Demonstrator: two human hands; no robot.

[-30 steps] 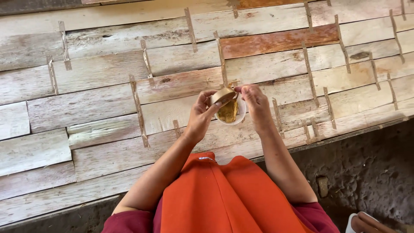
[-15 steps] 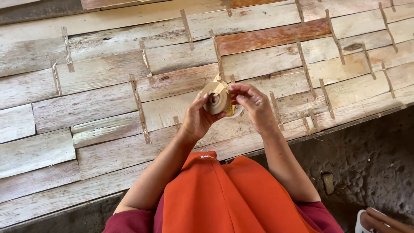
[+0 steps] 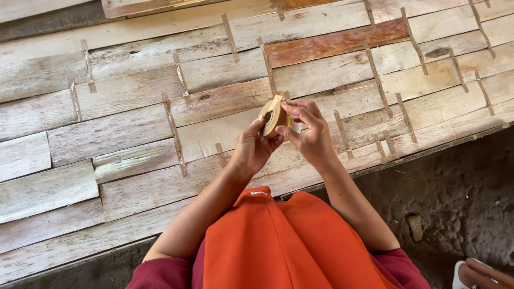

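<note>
Head view looks down on two bare hands meeting over a floor of pale wooden strips. The left hand (image 3: 256,147) cups a roll of brown tape (image 3: 273,115), fingers wrapped round its rim, while the right hand (image 3: 309,134) pinches the roll's upper edge between thumb and fingertips. The roll is tilted on edge, held just above the wooden sheet (image 3: 134,128), whose strips are joined by short tan pieces of tape (image 3: 174,128). An orange cloth (image 3: 284,246) covers the lap below the forearms. Dark, rough ground (image 3: 455,192) borders the sheet on the right, and a foot in a sandal (image 3: 479,273) shows in the lower right corner.
</note>
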